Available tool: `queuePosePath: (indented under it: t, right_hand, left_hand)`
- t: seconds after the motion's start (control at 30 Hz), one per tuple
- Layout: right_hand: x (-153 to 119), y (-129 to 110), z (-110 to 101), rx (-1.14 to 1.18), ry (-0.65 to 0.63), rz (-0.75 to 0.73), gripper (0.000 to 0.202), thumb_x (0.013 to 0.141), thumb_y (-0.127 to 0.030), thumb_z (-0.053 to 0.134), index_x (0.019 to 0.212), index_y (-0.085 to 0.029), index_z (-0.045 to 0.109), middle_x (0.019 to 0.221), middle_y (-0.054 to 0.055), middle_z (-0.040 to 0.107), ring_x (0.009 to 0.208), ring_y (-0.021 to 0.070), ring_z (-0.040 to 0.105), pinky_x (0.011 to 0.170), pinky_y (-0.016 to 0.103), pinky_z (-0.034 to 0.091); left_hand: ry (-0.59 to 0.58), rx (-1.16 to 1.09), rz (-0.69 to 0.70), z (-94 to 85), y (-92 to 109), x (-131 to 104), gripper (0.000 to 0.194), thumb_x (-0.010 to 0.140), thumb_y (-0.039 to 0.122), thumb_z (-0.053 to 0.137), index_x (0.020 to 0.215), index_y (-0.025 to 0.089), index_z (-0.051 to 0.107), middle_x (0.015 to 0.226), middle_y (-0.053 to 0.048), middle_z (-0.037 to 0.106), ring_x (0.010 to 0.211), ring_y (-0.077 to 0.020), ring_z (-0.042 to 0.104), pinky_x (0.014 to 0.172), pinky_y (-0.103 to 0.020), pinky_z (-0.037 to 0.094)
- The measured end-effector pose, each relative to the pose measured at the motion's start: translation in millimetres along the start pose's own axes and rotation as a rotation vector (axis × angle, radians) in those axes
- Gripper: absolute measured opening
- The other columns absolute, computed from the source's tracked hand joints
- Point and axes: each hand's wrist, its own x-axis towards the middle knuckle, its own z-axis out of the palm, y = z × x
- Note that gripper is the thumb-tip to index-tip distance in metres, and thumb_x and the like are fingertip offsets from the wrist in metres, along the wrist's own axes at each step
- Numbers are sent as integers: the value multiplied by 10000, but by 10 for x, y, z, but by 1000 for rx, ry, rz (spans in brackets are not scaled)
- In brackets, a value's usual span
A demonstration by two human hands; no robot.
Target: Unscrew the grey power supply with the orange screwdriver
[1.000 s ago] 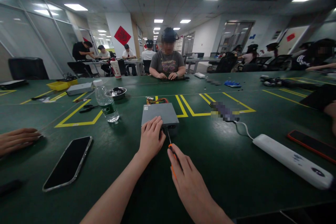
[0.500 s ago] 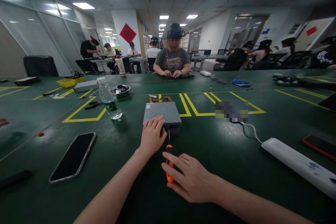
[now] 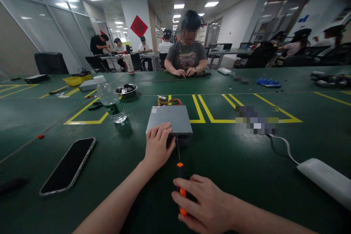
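The green worktop carried everything, and on its middle part was the grey power supply unit, lying flat, with its bundle of wires at the far side. The left hand stayed on the near edge of the unit, its fingers almost together; whether they gripped or only pressed, I cannot tell. The right hand was what had changed: one second ago it covered most of the handle of the screwdriver, but now it had come round to the right side and farther back, leaving the collar uncovered. Its fingers were spaced, yet closed loosely around the handle. In my judgement, this grip suited turning while the unit was steadied. The thin shaft reached the near face; its tip was hidden.
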Motion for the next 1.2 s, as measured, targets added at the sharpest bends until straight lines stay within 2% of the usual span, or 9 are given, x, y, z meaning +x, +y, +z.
queuePosePath:
  t: [0.13, 0.3, 0.43, 0.57, 0.77, 0.9, 1.07, 1.13, 1.2]
  right_hand:
    - [2, 16, 50, -9, 150, -12, 234, 889, -316, 442, 921, -105, 538, 951, 146, 651, 669, 161, 623, 547, 285, 468]
    - [-3, 33, 66, 17, 234, 18, 247, 904, -352, 427, 932, -116, 495, 887, 127, 656, 678, 154, 621, 570, 270, 487]
    - [-6, 28, 38, 50, 179, 40, 293, 900, -386, 408, 993, -124, 499, 945, 135, 629, 729, 171, 619, 596, 278, 500]
    - [-1, 13, 7, 79, 102, 13, 319, 875, -289, 375, 1092, -93, 503, 998, 175, 601, 873, 213, 604, 663, 308, 504]
    - [8, 15, 30, 8, 123, 13, 252, 887, -307, 452, 1002, -97, 532, 1021, 181, 629, 749, 183, 628, 633, 311, 506]
    - [-5, 31, 50, 35, 151, 26, 252, 882, -336, 480, 974, -105, 523, 991, 170, 646, 787, 182, 632, 656, 302, 508]
    - [1, 19, -28, 42, 22, 52, 297, 905, -308, 376, 1111, -145, 515, 1039, 179, 625, 912, 214, 618, 713, 354, 506]
    - [3, 14, -42, 5, 19, 39, 285, 910, -299, 384, 1098, -145, 533, 1023, 174, 634, 848, 204, 635, 686, 345, 507]
    - [-3, 12, -28, -6, 89, 25, 252, 903, -313, 440, 1027, -124, 551, 996, 166, 646, 748, 175, 644, 650, 312, 504]
  left_hand:
    - [1, 1, -12, 11, 4, 3, 207, 804, 252, 544, 1006, 226, 506, 1146, -46, 603, 1065, -233, 500, 874, -406, 332]
    - [3, -10, -23, 5, 16, 11, 203, 800, 252, 552, 995, 227, 503, 1138, -41, 606, 1066, -228, 499, 876, -402, 328]
    - [-2, -8, -26, 7, 13, 12, 196, 803, 253, 547, 992, 227, 499, 1137, -41, 605, 1062, -228, 501, 872, -403, 327]
    - [-1, -5, -29, 13, 6, 7, 203, 800, 255, 548, 995, 233, 496, 1141, -39, 601, 1065, -232, 498, 873, -408, 324]
    - [-1, 0, -23, 8, 13, 6, 207, 799, 254, 549, 997, 233, 491, 1137, -33, 604, 1061, -227, 497, 864, -403, 324]
    - [-3, 6, -23, 5, 15, 10, 192, 806, 263, 540, 990, 236, 494, 1135, -35, 604, 1060, -229, 497, 864, -405, 322]
    - [-13, 10, -15, 5, 10, 8, 205, 804, 259, 540, 1002, 234, 492, 1141, -36, 601, 1064, -229, 495, 862, -404, 320]
    - [-15, 10, -15, 3, 12, 7, 210, 805, 258, 538, 1008, 236, 491, 1145, -34, 600, 1067, -228, 494, 861, -404, 319]
    - [-16, 11, -19, -1, 15, 8, 207, 808, 264, 534, 1009, 241, 493, 1149, -34, 598, 1070, -230, 493, 861, -407, 319]
